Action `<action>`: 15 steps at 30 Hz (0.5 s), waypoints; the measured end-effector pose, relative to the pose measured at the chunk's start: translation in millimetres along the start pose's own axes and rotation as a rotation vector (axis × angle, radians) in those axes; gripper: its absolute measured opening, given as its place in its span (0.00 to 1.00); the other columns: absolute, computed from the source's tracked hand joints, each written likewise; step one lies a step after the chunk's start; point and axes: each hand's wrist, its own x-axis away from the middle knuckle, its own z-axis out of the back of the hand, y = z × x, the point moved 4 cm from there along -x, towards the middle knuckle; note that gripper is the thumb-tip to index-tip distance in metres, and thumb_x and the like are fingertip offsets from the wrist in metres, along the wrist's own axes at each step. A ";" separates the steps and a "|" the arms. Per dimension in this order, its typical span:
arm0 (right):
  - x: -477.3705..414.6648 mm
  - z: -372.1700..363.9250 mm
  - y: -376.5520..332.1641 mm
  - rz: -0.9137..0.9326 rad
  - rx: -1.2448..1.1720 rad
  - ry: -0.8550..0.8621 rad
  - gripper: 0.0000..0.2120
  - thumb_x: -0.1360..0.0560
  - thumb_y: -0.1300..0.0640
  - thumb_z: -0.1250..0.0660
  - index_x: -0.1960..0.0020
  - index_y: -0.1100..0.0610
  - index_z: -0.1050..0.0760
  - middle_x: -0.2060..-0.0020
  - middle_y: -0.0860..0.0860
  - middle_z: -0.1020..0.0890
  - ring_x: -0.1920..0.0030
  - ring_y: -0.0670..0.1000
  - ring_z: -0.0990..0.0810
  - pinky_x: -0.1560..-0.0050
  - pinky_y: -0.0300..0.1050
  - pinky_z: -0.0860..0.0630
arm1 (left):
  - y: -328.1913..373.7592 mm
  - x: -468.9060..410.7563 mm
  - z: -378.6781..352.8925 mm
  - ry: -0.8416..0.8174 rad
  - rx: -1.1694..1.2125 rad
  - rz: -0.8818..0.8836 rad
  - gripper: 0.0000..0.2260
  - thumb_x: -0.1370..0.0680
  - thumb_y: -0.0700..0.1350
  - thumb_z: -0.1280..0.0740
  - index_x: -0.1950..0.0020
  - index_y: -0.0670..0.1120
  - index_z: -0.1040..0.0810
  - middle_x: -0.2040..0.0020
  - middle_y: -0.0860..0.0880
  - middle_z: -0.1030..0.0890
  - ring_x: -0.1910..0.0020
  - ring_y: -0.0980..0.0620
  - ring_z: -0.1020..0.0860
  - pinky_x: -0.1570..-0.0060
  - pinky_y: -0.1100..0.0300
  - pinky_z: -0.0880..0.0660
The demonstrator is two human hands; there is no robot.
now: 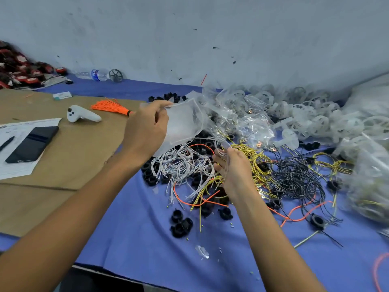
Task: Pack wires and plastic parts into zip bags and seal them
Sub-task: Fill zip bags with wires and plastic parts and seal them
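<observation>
The left hand (145, 131) is raised over the surface (136, 239), which is covered in blue cloth. Its fingers and thumb pinch the top edge of an empty clear zip bag (185, 125), and the bag hangs to the right above the wire heap. Below it, the right hand (235, 169) sits in the tangle with its fingers curled around a few thin strands of the white wires (181, 163), lifted at the fingertips. Just beside this hand lie yellow wires (250, 157), with black wires (294, 178) further right and an orange wire (189, 202) running under the heap. Black plastic rings (181, 224) are scattered among and in front of the wires. Behind them are filled zip bags (242, 110) and a heap of white plastic wheels (311, 116). To the left, a sheet of cardboard (73, 154) carries a phone (32, 144), a white controller (82, 115) and an orange wire bundle (109, 106).
</observation>
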 end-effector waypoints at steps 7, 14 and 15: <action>6.4 47.5 -32.5 -0.014 -0.335 -0.012 0.08 0.17 0.56 0.42 0.43 0.56 0.27 0.59 0.52 0.17 0.61 0.50 0.17 0.64 0.40 0.22 | -0.6 6.8 -14.7 -0.007 -0.044 -0.009 0.10 0.18 0.52 0.39 0.42 0.54 0.20 0.72 0.52 0.28 0.71 0.55 0.29 0.68 0.56 0.35; 27.2 54.3 -65.0 0.252 0.342 -0.072 0.07 0.23 0.60 0.36 0.50 0.58 0.19 0.66 0.52 0.20 0.72 0.50 0.22 0.75 0.41 0.26 | 26.4 40.3 -52.0 -0.230 -0.223 -0.162 0.13 0.17 0.50 0.41 0.35 0.54 0.25 0.68 0.53 0.24 0.68 0.49 0.27 0.68 0.56 0.36; 30.4 48.0 -67.8 0.322 0.510 -0.087 0.08 0.23 0.60 0.36 0.51 0.56 0.17 0.66 0.52 0.19 0.71 0.51 0.21 0.73 0.43 0.24 | 31.9 46.5 -58.0 -0.275 -0.245 -0.186 0.13 0.17 0.50 0.42 0.33 0.54 0.26 0.66 0.51 0.23 0.67 0.48 0.27 0.67 0.56 0.37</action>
